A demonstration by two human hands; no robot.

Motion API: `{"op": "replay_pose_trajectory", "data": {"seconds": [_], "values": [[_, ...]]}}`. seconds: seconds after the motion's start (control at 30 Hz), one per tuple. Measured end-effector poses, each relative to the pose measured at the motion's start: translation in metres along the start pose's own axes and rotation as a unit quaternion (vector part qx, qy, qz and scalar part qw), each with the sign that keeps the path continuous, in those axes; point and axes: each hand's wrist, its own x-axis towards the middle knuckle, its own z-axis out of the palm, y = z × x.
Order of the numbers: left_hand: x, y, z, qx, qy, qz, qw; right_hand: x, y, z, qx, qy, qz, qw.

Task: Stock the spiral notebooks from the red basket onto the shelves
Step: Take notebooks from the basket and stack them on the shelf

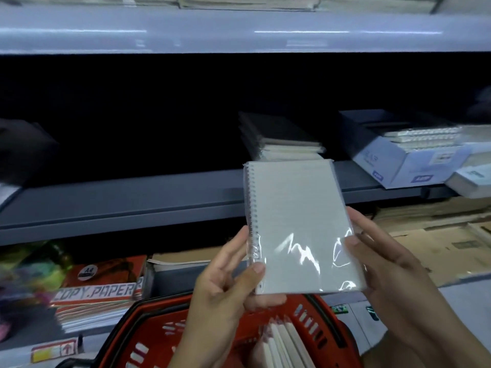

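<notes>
Both hands — left hand (225,282), right hand (382,264) — hold a wrapped spiral notebook (297,224) above the red basket (159,330).

A plastic-wrapped white spiral notebook (297,224) is held between both hands above the red plastic basket (148,325), in which more notebooks (281,343) stand. Behind it, on the grey metal shelf (132,203), a stack of dark-covered notebooks (279,139) is found, with an open white cardboard box (398,160) to its right.
</notes>
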Motion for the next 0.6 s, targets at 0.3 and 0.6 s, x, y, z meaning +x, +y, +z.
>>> {"op": "replay_pose_trajectory", "data": {"seconds": [0.3, 0.6], "values": [[0.062, 0.028, 0.037, 0.064, 0.048, 0.066, 0.995, 0.056, -0.023, 0.008, 0.029, 0.079, -0.024, 0.996], [0.165, 0.068, 0.054, 0.216, 0.077, 0.105, 0.968, 0.2, -0.055, 0.022, 0.002, 0.059, -0.014, 0.998]]}}
